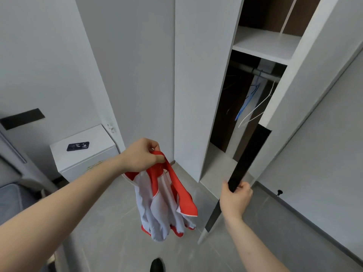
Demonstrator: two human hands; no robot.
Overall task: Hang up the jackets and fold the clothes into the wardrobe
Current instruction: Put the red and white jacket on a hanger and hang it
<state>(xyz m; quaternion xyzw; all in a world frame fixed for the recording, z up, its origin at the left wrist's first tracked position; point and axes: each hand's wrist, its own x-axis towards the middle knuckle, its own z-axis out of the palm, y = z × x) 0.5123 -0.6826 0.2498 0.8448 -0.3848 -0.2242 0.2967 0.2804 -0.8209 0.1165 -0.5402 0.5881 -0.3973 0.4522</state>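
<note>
2 hands: L hand [141, 154] pinches red/white jacket [164, 201], hanging; R hand [234, 197] grips black handle strip [242, 173], wardrobe door [306, 107] open.

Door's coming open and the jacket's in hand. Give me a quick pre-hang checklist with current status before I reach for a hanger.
1. Jacket gripped: ok, left hand pinches its red collar.
2. Wardrobe door open: ok, right hand holds its black edge handle.
3. Free hanger on rail: ok, white hanger and blue hanger hang bare.
4. Hand free for hanger: not ok, both occupied.
5. Jacket zipper state: cannot tell.
</note>
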